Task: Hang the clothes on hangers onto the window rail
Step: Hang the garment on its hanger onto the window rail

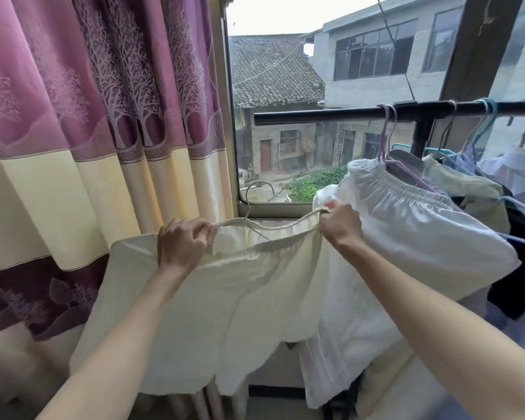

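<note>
A cream garment (225, 304) with an elastic waistband is stretched between my hands below the window. My left hand (182, 244) grips the waistband's left end and my right hand (341, 224) grips its right end. A thin metal hanger (256, 195) sits inside the waistband, its hook sticking up between my hands. The black window rail (315, 116) runs across the window above and to the right. A white garment (406, 237) hangs from it on a pink hanger (384, 137), right beside my right hand.
A purple and cream curtain (88, 131) hangs at the left, close to my left hand. More clothes on blue hangers (482, 125) crowd the rail's right part. The rail's left stretch is bare. The window sill (273, 210) lies just behind the waistband.
</note>
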{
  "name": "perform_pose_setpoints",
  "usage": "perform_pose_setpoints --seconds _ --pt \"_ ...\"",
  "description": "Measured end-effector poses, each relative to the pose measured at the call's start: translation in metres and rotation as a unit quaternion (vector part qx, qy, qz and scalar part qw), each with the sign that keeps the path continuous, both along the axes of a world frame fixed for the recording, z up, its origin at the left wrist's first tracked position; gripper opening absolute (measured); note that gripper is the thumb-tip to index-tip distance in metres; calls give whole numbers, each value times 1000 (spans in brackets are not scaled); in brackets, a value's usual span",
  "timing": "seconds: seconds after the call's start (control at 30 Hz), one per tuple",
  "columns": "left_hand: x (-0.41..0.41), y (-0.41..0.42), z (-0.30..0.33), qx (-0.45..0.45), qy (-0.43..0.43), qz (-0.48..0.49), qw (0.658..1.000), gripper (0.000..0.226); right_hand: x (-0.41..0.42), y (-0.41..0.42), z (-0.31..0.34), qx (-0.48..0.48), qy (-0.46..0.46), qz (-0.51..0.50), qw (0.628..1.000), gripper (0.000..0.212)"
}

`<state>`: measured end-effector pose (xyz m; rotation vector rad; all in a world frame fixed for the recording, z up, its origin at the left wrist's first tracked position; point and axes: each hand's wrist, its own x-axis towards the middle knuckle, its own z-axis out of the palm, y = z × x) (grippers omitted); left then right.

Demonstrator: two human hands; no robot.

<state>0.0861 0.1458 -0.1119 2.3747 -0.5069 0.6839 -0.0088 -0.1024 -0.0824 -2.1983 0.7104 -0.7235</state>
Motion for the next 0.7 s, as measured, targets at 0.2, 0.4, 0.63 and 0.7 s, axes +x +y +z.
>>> perform_pose_setpoints --seconds 0.2,0.4,0.63,0.7 --pt "2 13 4 -220 152 -97 959 24 4 7 4 177 42 213 960 32" --pt "6 12 9 -285 191 -116 932 20 -1 2 -16 -38 94 214 972 45" --pt "21 13 -3 -347 216 -91 908 18 -15 -19 -21 -141 133 164 967 26" --pt "21 14 -7 -357 221 -81 904 16 -17 -26 -22 -144 155 134 968 12"
